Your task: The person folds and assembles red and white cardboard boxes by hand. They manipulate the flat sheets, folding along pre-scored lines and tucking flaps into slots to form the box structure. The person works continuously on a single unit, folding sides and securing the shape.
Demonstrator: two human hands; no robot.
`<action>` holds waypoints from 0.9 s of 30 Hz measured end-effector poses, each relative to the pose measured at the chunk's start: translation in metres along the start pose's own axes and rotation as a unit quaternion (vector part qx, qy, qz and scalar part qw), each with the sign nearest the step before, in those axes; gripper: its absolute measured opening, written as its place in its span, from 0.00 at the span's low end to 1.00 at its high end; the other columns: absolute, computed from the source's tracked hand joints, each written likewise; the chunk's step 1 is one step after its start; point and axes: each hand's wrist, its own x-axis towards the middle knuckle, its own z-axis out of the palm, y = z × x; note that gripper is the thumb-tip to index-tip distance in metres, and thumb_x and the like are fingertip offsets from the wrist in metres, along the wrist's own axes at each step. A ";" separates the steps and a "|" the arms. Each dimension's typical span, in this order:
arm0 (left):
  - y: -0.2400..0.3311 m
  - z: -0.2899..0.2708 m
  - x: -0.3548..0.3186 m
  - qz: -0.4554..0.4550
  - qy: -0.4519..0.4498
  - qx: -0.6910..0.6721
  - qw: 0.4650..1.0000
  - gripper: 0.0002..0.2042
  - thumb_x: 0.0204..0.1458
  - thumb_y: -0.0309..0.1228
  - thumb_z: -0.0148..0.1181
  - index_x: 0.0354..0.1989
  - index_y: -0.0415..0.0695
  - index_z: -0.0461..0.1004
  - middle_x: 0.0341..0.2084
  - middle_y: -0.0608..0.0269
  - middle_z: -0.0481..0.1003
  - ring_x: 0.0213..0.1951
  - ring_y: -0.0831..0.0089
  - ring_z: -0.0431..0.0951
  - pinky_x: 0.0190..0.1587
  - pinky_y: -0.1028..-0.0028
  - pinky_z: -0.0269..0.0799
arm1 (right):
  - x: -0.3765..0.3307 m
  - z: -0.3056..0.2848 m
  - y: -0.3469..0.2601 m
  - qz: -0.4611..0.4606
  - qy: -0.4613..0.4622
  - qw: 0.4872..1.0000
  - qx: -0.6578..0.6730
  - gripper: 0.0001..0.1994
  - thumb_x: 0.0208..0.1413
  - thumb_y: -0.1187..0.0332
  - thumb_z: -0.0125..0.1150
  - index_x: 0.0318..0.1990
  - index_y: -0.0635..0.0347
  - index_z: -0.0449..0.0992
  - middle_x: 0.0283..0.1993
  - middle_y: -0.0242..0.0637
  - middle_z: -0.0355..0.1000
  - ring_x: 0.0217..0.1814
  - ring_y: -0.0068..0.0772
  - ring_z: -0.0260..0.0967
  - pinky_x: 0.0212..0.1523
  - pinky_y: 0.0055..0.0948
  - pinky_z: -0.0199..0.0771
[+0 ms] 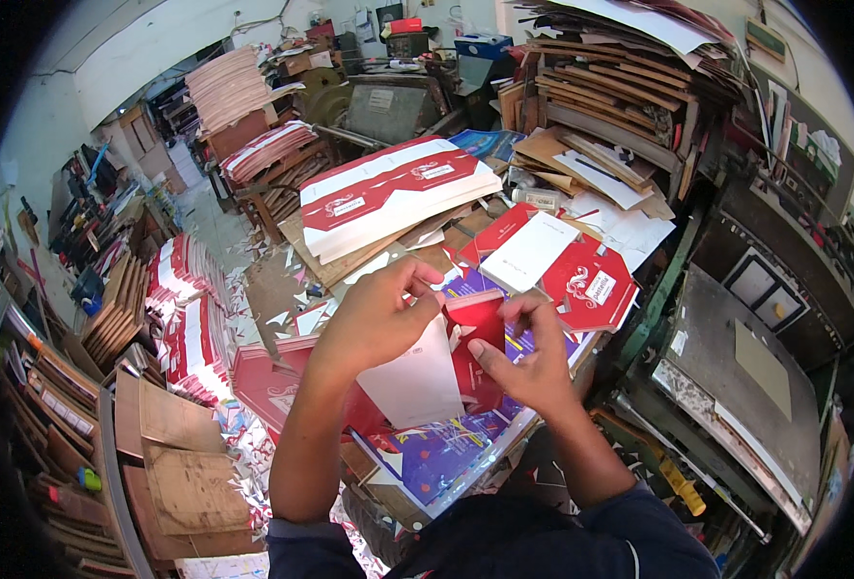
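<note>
Red and white printed card sheets lie in front of me at the near end of the bench, some of their red flaps standing raised. Above their left part is my left hand, its fingers curved and apart, the thumb close to the top edge of a raised red flap. My right hand is at the right side of that red flap, with thumb and bent fingers closed about its edge. Exactly where the fingertips press is partly hidden. Under the sheets lies a purple-blue printed sheet.
A tall stack of red and white sheets stands behind my hands. Trimmed cards lie to its right. A machine with a flat metal bed is at my right. More stacks and scattered paper scraps lie on the left.
</note>
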 end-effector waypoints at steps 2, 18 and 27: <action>0.011 0.001 -0.003 -0.012 0.009 -0.024 1.000 0.13 0.61 0.33 0.59 0.48 0.38 0.74 0.33 0.68 0.74 0.29 0.85 0.69 0.30 0.81 0.66 | 0.006 -0.001 0.001 0.007 0.009 1.000 0.001 0.36 0.42 0.66 0.80 0.57 0.63 0.65 0.52 0.42 0.70 0.51 0.33 0.70 0.48 0.33 0.70; 0.023 0.013 -0.025 0.082 0.093 0.154 0.980 0.21 0.46 0.33 0.70 0.48 0.42 0.74 0.32 0.58 0.81 0.20 0.75 0.73 0.25 0.73 0.68 | -0.005 0.043 0.011 0.090 0.047 0.980 0.174 0.13 0.56 0.72 0.71 0.41 0.67 0.72 0.40 0.39 0.73 0.44 0.22 0.72 0.41 0.24 0.75; 0.017 0.021 -0.026 0.098 0.087 0.177 0.975 0.21 0.48 0.36 0.67 0.51 0.44 0.74 0.38 0.57 0.82 0.22 0.65 0.77 0.29 0.68 0.71 | -0.010 0.037 0.011 0.126 0.004 0.942 0.311 0.13 0.57 0.74 0.69 0.47 0.63 0.73 0.44 0.35 0.76 0.44 0.21 0.74 0.45 0.24 0.75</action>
